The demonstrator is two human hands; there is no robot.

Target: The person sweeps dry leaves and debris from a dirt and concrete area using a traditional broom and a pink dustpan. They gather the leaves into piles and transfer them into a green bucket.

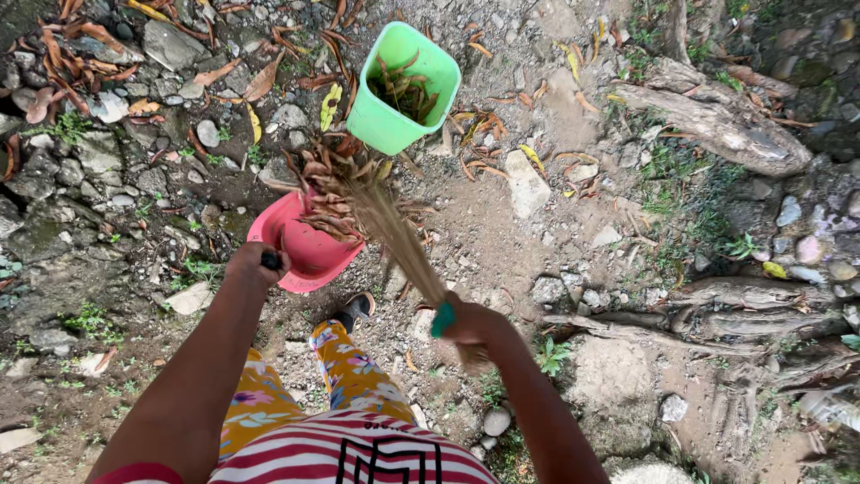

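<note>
A bright green plastic bucket stands on the stony ground ahead of the person, its square-cornered mouth tipped slightly toward the camera; a small heap of dry brown leaves lies in its bottom. Just below it, a pink dustpan is held up off the ground, piled with curled, reddish-brown dead leaves that spill over its upper edge toward the bucket.

The left hand is closed tight around the dustpan's short dark handle, of which only the end shows between the fingers. The right hand is clenched around the bound neck of a broom made of thin, straw-coloured sticks; a green band wraps the bundle just at the fist. The broom's stiff bristles fan forward and press against the leaf pile on the dustpan, though whether they actually touch the pan's surface is hard to judge beneath the leaves.

The ground is rough: grey stones, bare packed earth, scattered yellow and brown leaves, and thick gnarled tree roots to the right. The person wears yellow flowered trousers, a red-and-white striped top and a dark shoe just below the dustpan.
</note>
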